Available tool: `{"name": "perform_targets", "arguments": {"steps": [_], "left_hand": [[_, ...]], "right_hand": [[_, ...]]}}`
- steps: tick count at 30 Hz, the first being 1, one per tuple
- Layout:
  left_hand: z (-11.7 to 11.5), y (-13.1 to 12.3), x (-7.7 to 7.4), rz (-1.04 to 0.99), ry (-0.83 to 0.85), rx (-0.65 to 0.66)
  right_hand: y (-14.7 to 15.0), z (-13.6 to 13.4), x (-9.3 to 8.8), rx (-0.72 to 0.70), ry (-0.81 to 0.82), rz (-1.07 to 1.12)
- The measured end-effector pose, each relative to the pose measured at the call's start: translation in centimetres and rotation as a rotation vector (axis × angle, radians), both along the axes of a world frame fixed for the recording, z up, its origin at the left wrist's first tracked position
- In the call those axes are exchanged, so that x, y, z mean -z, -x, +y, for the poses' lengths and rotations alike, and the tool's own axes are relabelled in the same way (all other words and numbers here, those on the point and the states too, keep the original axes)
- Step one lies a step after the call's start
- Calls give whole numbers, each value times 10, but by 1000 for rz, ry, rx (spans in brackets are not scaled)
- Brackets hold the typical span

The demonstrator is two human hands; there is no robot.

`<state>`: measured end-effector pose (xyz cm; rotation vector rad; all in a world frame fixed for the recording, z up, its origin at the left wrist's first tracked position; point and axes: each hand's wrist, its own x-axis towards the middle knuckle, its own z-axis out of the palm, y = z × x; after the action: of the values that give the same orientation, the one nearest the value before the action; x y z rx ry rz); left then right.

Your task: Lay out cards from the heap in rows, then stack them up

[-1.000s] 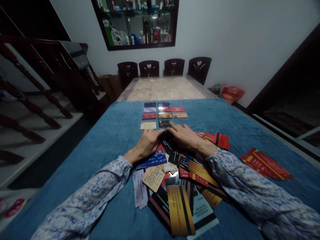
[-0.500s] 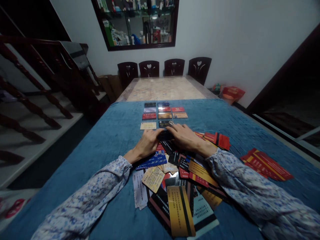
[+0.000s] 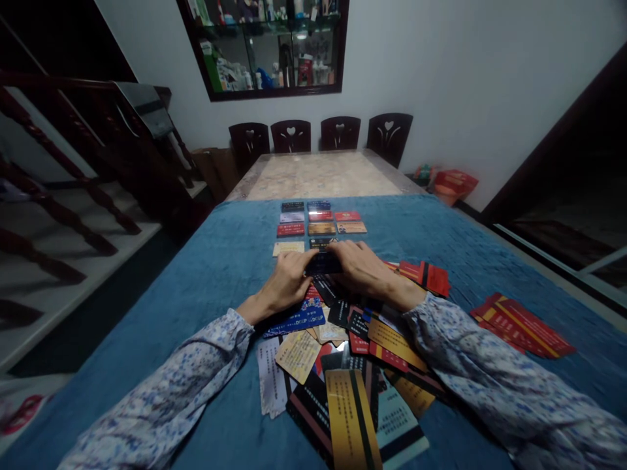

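Observation:
A dark card or small stack of cards (image 3: 323, 263) is gripped by its two ends between my left hand (image 3: 284, 282) and my right hand (image 3: 366, 273), fingers closed on it. Just beyond my fingertips lies a black card (image 3: 319, 243), with a cream card (image 3: 289, 249) to its left. Farther off, more cards are set out in short rows, among them a red card (image 3: 290, 230) and a gold card (image 3: 321, 228). Beneath and in front of my wrists spreads a loose heap, including a blue card (image 3: 298, 318), a yellow card (image 3: 298, 356) and a gold striped card (image 3: 353, 418).
Red cards (image 3: 524, 324) are fanned out at the right, and other red cards (image 3: 431, 277) lie beyond my right wrist. A blue cloth (image 3: 206, 274) covers the near part of the table (image 3: 318, 173). Dark chairs (image 3: 340, 134) line its far end. Stair railings stand at left.
Both hands stay on the dark card, which shows a little more between them now. The whole view has shifted slightly; the laid-out cards keep their places.

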<state>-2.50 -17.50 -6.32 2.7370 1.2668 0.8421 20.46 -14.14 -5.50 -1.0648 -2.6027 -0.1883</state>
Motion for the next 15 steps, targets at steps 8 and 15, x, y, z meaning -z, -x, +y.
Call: {"name": "perform_targets", "arguments": {"steps": [8,15], "left_hand": [[5,-1,-8,67,-76,-54],[20,-1,-18,149,-93,-57]], "right_hand": [[-5,-1,-15,-33,13,18],[-15,6,-31,-47,-67,-59]]}}
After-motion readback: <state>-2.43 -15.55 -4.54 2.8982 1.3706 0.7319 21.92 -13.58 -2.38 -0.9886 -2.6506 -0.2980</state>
